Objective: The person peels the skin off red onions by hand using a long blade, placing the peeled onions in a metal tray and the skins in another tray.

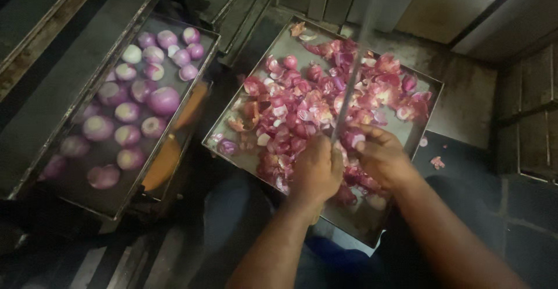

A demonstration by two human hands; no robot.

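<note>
The red onion [352, 138] sits pinched in my right hand [381, 156] fingertips, over the peel-strewn metal tray [423, 127]. My left hand [315, 171] is fisted around the long knife [351, 83], blade up. I judge I'm mid-peel; next needs a careful trimming cut. Peeled onions [131, 100] fill the left tray [125, 199].

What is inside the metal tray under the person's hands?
The tray holds a heap of red onion skins and a few unpeeled onions. The left hand with the knife and the right hand cover whatever lies beneath them.
</note>
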